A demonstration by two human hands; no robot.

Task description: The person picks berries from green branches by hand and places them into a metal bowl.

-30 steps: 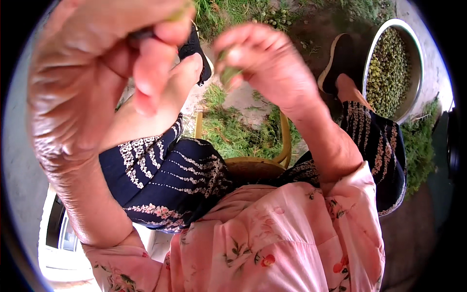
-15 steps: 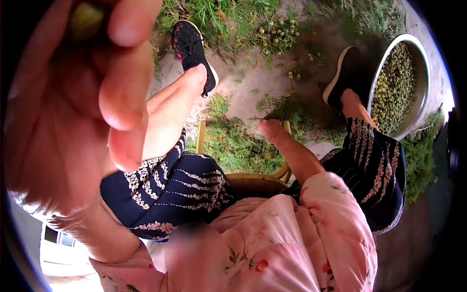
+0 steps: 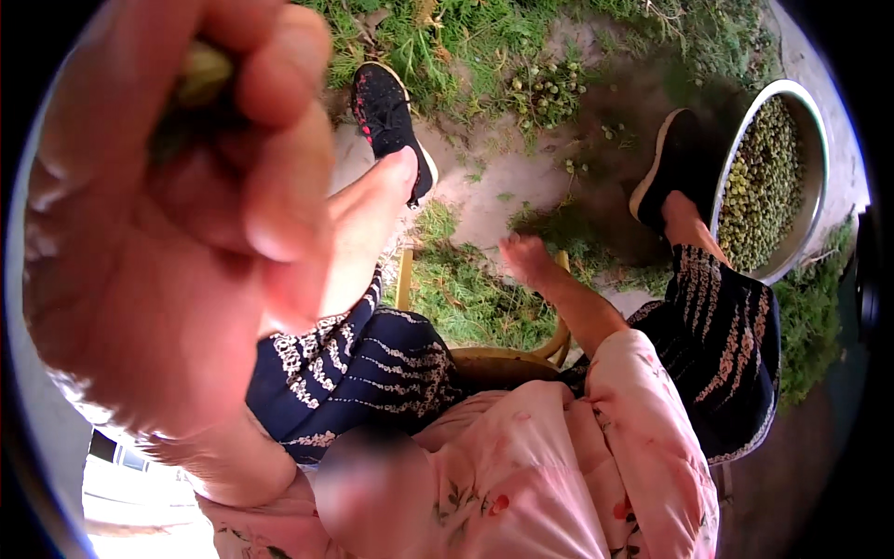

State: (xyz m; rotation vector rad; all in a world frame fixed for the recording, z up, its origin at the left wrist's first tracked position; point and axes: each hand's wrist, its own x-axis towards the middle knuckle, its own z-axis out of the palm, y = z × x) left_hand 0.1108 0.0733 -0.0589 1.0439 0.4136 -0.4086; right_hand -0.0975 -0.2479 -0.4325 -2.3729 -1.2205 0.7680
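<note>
My left hand [image 3: 177,270] is raised very near the camera and fills the left side, blurred. Its fingers are curled, and a small yellow-green round thing [image 3: 203,74] shows between thumb and fingers, too blurred to name. Low between my knees, past the chair's front, is my right hand [image 3: 529,261]. It hovers over green sprigs [image 3: 484,303] on the ground. Small and smeared, its fingers do not show clearly, and nothing can be made out in them. To the right, a round metal basin [image 3: 817,172] holds a mass of small green and yellowish round cones or berries [image 3: 759,177].
Feathery cut greenery [image 3: 456,47] spreads over the ground ahead, with a cluster of round green cones [image 3: 545,93] in it. My dark shoes stand left [image 3: 386,116] and right [image 3: 666,163], the right one beside the basin. A yellow chair [image 3: 498,361] is under me.
My left hand has shifted a little down and to the right in view, still holding the small yellow-green thing. The right hand has changed posture slightly, and the whole view has tilted a little.
</note>
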